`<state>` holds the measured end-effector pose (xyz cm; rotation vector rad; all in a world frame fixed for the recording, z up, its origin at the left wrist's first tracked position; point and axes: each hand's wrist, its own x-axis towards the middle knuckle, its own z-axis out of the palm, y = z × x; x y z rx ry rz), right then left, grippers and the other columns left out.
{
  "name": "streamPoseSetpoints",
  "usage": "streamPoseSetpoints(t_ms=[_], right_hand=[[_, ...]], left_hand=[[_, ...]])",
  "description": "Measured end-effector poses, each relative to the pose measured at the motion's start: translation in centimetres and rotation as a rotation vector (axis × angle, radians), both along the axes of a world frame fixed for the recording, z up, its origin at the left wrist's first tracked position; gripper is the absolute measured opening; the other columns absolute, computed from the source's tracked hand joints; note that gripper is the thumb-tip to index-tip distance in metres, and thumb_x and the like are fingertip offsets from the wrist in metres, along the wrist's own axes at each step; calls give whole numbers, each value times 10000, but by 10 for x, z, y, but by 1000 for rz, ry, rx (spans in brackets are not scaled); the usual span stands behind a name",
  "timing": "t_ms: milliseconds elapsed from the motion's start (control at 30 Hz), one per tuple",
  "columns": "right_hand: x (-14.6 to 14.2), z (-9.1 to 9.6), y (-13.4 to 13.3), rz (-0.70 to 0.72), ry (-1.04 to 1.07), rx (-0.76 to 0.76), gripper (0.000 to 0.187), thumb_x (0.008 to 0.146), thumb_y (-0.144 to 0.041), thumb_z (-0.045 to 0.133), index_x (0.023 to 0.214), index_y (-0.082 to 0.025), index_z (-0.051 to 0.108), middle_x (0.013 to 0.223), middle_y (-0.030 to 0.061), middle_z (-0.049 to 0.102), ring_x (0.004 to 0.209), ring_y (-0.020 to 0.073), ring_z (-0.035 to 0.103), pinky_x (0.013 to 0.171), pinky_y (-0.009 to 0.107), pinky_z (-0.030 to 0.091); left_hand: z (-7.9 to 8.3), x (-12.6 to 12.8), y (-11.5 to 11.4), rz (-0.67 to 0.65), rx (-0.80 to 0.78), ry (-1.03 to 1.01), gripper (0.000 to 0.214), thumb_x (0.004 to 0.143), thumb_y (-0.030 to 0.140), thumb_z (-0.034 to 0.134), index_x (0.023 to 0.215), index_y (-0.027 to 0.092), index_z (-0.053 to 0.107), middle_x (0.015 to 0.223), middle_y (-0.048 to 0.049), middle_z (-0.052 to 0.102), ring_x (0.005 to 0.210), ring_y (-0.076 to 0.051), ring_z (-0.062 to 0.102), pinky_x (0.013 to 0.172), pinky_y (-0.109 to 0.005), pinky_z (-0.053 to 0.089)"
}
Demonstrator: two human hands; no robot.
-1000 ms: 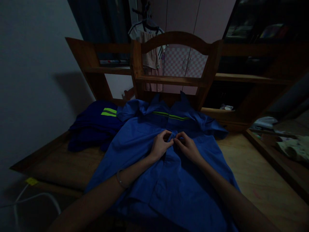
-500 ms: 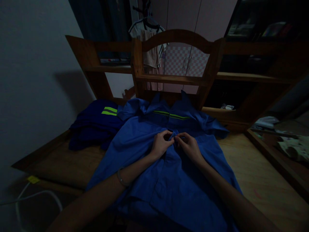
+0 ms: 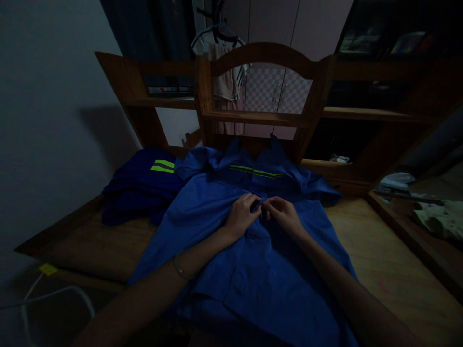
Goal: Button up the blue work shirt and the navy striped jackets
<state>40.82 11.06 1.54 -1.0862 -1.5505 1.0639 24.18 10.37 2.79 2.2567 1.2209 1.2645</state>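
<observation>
A blue work shirt [image 3: 285, 270] lies spread out, its collar pointing away from me and a yellow-green stripe across the chest. At the middle of its front, my left hand [image 3: 241, 214] pinches the edge of the cloth between thumb and fingers. Close beside it, my right hand [image 3: 284, 214] is closed in a pinch at the same front opening, fingertips almost meeting the left ones. Whatever small part lies between the fingertips is too dark to make out. A thin bracelet [image 3: 181, 267] circles my left wrist.
A folded dark blue garment [image 3: 141, 188] with a yellow-green band lies left of the shirt. Behind stands a wooden shelf unit [image 3: 253, 117]. Clothes hang on a rack [image 3: 226, 72] beyond it. A white cable [image 3: 68, 288] loops at lower left; pale cloth [image 3: 441, 217] lies at far right.
Both hands stay at the shirt's front opening. The right thumb and fingers have shifted slightly, and the left fingers reach a little further over the cloth.
</observation>
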Motion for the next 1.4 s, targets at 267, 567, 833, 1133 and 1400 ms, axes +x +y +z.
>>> streamPoseSetpoints(t_ms=[267, 567, 833, 1133, 1400], right_hand=[[5, 0, 4, 32, -25, -19, 364, 753, -513, 642, 835, -161, 599, 583, -12, 585, 533, 119, 542, 547, 234, 418], [6, 6, 2, 17, -68, 3, 354, 757, -506, 640, 845, -165, 606, 597, -15, 584, 546, 119, 545, 553, 230, 412], [4, 6, -1, -55, -61, 34, 380, 776, -520, 613, 867, -151, 605, 616, -2, 577, 548, 119, 546, 532, 223, 411], [4, 2, -1, -72, -59, 65, 354, 792, -511, 605, 865, -164, 602, 616, -4, 580, 538, 123, 554, 508, 222, 391], [5, 1, -2, -77, -120, 112, 355, 819, -512, 571, 900, -168, 603, 611, 1, 584, 533, 131, 558, 501, 226, 389]], left_hand=[[0, -3, 2, -19, 2, 35, 167, 778, 129, 574, 924, 195, 622, 902, -26, 631, 881, -171, 583, 800, -266, 434], [1, -7, 8, -45, -172, -162, 149, 774, 192, 608, 899, 178, 687, 892, -26, 690, 810, -151, 633, 737, -236, 478], [-11, -8, 18, -92, -312, -309, 239, 776, 299, 639, 953, 150, 697, 906, -58, 708, 832, -180, 656, 750, -261, 504], [-12, -6, 19, -127, -377, -383, 231, 772, 289, 641, 943, 139, 687, 897, -66, 705, 810, -179, 657, 740, -258, 506], [-13, -6, 19, -137, -414, -442, 258, 759, 323, 664, 930, 129, 672, 895, -80, 691, 818, -180, 649, 747, -263, 497]])
